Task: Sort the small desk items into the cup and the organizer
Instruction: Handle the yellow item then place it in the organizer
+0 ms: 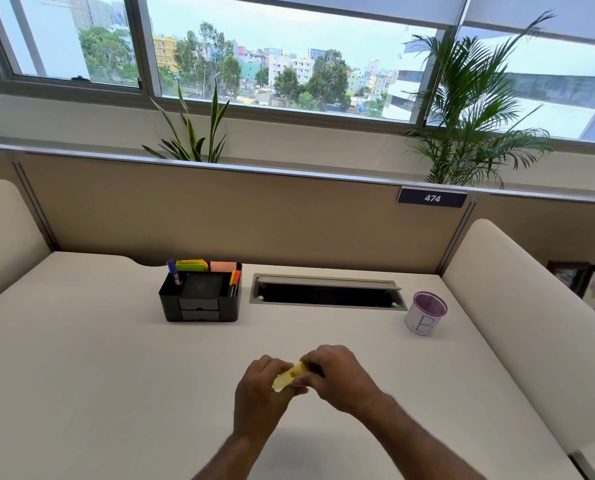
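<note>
Two hands meet over the near middle of the counter (81,375), both wrapped on one yellow highlighter (289,375). Left hand (259,389) closes its grip around the pale lower barrel; right hand (334,375) pinches the upper end, where something dark shows under the fingers, likely the cap. Whether the cap is going on or coming off cannot be told. The highlighter is held clear of the counter, tilted up toward the right.

Risks from here:
- Cap not seated: it could drop off on the way and roll on the smooth counter.
- Handing from two grips to one is the weak point; a loose pinch lets the barrel slip.

Farther back, left of centre, the black organizer (200,299) already carries a purple pen (173,271), sticky notes (207,265) and orange and yellow markers (234,280) at its right edge. A crowded slot could jam a blunt insert.

Behind centre, the open cable tray (327,294) is a gap a dropped item could fall into.

Far right, the purple mesh cup (425,313) stands alone, light enough, I judge, to tip if knocked at the rim.
</note>
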